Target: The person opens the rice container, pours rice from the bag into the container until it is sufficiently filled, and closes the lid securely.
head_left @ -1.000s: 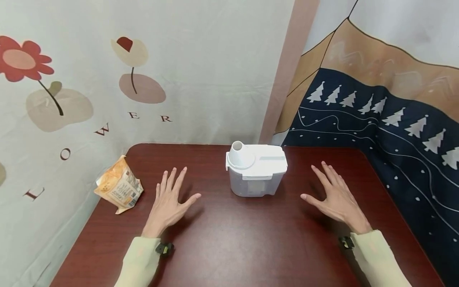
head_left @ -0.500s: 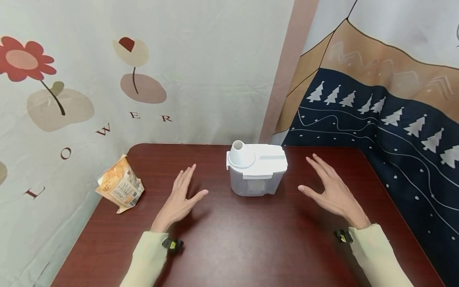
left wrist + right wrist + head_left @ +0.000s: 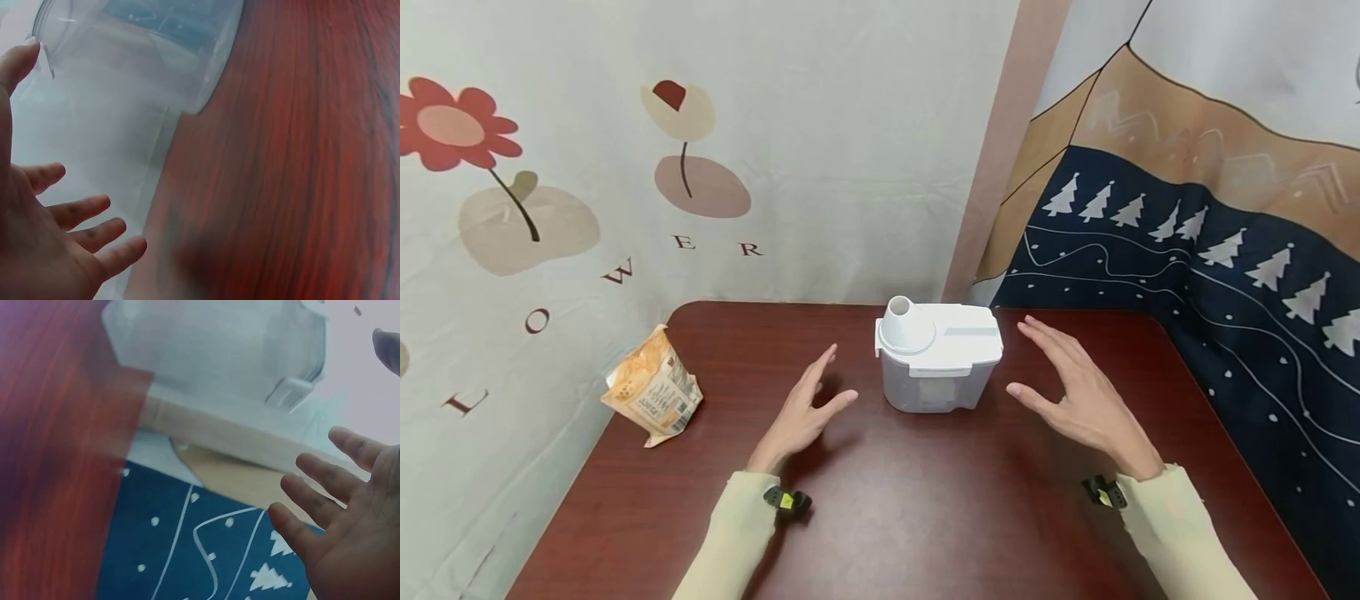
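White-lidded container (image 3: pixel 937 362) standing upright near twelve-o'clock edge of worktop (image 3: pixel 925 533). Left hand (image 3: pixel 797 421) hovering at its eight o'clock, right hand (image 3: pixel 1078 404) between three and four; both standing wide, thumbs apart, holding nothing. Step seemingly being two-handed reach; next move probably calling for palms against container's sides. Wall cloth (image 3: pixel 835 150) at ten o'clock showing "LOWER"; packet (image 3: pixel 655 392) at nine bearing print too small to read.

Your red-brown wood-grain table (image 3: pixel 925 517) bears a white-lidded container (image 3: pixel 936 362) upright near its far edge and an orange-and-cream packet (image 3: pixel 657 390) by its left edge.
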A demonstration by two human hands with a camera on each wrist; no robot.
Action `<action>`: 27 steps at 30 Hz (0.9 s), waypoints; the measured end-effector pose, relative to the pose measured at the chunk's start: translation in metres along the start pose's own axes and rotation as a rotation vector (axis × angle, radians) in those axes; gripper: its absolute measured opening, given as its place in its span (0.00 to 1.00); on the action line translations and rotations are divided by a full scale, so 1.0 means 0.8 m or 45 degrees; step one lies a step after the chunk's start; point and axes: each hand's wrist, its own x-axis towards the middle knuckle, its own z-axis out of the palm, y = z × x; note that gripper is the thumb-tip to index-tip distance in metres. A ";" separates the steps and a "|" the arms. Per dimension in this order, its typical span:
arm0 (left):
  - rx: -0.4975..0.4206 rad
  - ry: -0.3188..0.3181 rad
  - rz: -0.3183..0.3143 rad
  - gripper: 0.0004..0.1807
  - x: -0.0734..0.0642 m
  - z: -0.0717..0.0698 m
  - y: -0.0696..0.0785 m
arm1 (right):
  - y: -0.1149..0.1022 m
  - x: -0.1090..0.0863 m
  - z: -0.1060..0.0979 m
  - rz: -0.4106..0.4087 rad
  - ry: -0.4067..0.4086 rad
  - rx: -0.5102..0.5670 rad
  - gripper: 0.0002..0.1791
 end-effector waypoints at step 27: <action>-0.507 -0.060 -0.040 0.40 0.050 0.067 0.009 | -0.069 0.027 0.024 -0.387 0.096 -0.024 0.37</action>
